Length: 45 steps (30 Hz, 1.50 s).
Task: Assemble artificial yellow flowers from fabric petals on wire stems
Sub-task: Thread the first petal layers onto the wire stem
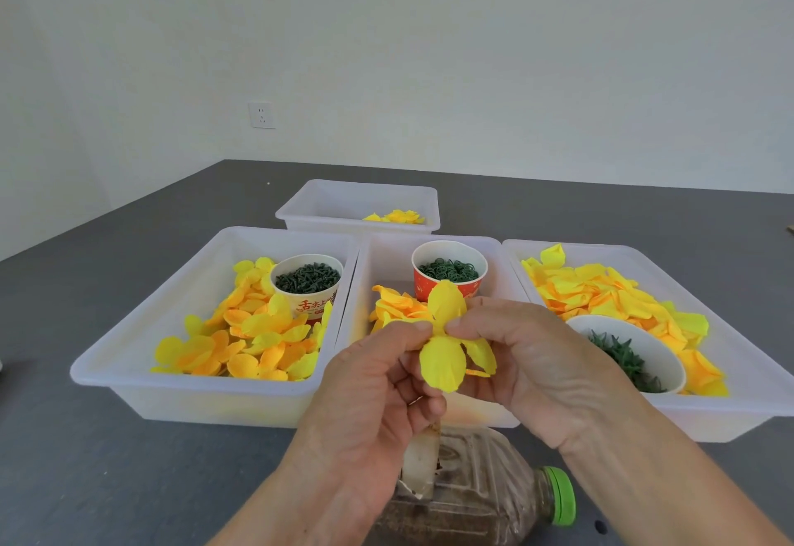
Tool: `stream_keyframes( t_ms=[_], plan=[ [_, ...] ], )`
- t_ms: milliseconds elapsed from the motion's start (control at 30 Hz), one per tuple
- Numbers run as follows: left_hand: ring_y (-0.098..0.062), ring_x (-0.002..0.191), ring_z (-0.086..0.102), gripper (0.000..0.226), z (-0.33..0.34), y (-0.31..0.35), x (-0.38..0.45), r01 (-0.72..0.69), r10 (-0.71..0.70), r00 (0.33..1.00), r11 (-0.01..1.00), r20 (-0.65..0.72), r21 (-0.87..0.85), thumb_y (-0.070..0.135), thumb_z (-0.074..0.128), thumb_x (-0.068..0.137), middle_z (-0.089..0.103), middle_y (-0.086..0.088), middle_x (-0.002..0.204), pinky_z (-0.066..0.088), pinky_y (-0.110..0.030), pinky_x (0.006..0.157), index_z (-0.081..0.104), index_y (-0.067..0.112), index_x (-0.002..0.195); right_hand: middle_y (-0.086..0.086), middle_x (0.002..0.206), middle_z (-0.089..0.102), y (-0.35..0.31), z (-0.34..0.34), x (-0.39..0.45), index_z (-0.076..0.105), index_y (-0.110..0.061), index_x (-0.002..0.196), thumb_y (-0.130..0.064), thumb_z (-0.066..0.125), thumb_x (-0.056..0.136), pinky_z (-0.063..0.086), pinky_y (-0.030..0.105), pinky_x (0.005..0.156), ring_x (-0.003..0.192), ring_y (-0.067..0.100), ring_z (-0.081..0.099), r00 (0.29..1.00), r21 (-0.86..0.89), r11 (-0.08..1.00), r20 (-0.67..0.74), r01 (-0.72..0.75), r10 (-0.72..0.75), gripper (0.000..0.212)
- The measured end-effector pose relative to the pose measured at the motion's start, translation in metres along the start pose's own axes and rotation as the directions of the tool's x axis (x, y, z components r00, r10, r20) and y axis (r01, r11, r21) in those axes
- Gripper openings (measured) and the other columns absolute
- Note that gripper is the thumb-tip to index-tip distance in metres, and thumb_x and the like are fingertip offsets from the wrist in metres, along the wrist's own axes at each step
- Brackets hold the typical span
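Four white translucent plastic trays sit on the dark grey table: a left tray and a right tray heaped with loose yellow-orange fabric petals, a middle tray, and a far tray with a few yellow petals. Three paper cups of dark green parts stand in them, a white printed cup at left, a red cup in the middle and a plain white cup at right. In front of the middle tray, the left hand and right hand pinch a yellow fabric flower between thumbs and curled fingers, above one clear plastic bottle with a green cap lying on the table.
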<state>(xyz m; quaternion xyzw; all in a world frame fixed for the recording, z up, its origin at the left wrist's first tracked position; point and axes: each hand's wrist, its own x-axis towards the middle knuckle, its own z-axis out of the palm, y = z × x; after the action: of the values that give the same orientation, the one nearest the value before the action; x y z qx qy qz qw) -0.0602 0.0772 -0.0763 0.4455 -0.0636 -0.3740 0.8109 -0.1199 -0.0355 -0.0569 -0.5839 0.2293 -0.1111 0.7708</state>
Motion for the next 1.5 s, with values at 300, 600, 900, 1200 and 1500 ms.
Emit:
stream_keyframes(
  t_ms=[300, 600, 900, 1200, 1500],
  plan=[
    [-0.014, 0.035, 0.046, 0.011, -0.001, 0.0016, 0.0001, 0.035, -0.035, 0.999, 0.999, -0.003, 0.019, 0.015, 0.069, 0.053, 0.049, -0.008, 0.05, 0.041, -0.021, 0.034, 0.066, 0.006, 0.058, 0.014, 0.069, 0.065, -0.0026, 0.0015, 0.0008, 0.064, -0.006, 0.079, -0.003, 0.06, 0.062, 0.047, 0.025, 0.056, 0.06, 0.022, 0.056, 0.993, 0.06, 0.993, 0.065, -0.105, 0.101, 0.018],
    [-0.014, 0.037, 0.048, 0.011, -0.0024, 0.004, -0.0015, 0.037, -0.039, 0.999, 0.996, 0.024, 0.08, 0.023, 0.073, 0.05, 0.05, -0.006, 0.048, 0.041, -0.021, 0.035, 0.068, 0.012, 0.051, 0.01, 0.07, 0.066, -0.0015, 0.0016, 0.0026, 0.065, -0.006, 0.083, -0.001, 0.062, 0.075, 0.051, 0.039, 0.073, 0.067, 0.024, 0.059, 0.995, -0.122, 0.989, -0.036, 0.085, -0.09, 0.01],
    [-0.014, 0.034, 0.047, 0.008, -0.0024, 0.0043, -0.0007, 0.062, -0.063, 0.998, 0.995, 0.022, 0.079, 0.014, 0.069, 0.051, 0.048, -0.006, 0.044, 0.041, -0.02, 0.033, 0.064, 0.009, 0.047, 0.015, 0.068, 0.066, -0.0042, -0.0001, 0.0028, 0.069, -0.009, 0.069, -0.004, 0.062, 0.07, 0.049, 0.028, 0.058, 0.055, 0.024, 0.061, 0.995, -0.001, 0.999, 0.085, -0.054, 0.054, 0.009],
    [-0.013, 0.035, 0.048, 0.009, -0.005, 0.0014, -0.0014, 0.016, -0.022, 0.998, 0.996, 0.063, 0.083, 0.015, 0.071, 0.046, 0.049, -0.005, 0.045, 0.043, -0.02, 0.035, 0.064, 0.01, 0.048, 0.022, 0.067, 0.065, -0.0016, -0.0033, -0.0022, 0.064, 0.001, 0.083, -0.006, 0.061, 0.055, 0.053, 0.029, 0.048, 0.05, 0.028, 0.063, 0.975, 0.065, 0.998, 0.222, -0.018, 0.003, 0.028],
    [-0.013, 0.034, 0.046, 0.003, -0.0035, 0.0009, -0.0004, 0.026, -0.027, 0.999, 0.999, 0.02, 0.038, 0.011, 0.067, 0.051, 0.049, -0.008, 0.048, 0.041, -0.021, 0.033, 0.068, 0.008, 0.052, 0.017, 0.082, 0.063, 0.0, -0.0025, 0.003, 0.064, -0.006, 0.09, -0.012, 0.065, 0.048, 0.05, 0.035, 0.069, 0.064, 0.026, 0.061, 0.992, 0.012, 0.999, 0.124, -0.039, 0.037, 0.042]
  ],
)
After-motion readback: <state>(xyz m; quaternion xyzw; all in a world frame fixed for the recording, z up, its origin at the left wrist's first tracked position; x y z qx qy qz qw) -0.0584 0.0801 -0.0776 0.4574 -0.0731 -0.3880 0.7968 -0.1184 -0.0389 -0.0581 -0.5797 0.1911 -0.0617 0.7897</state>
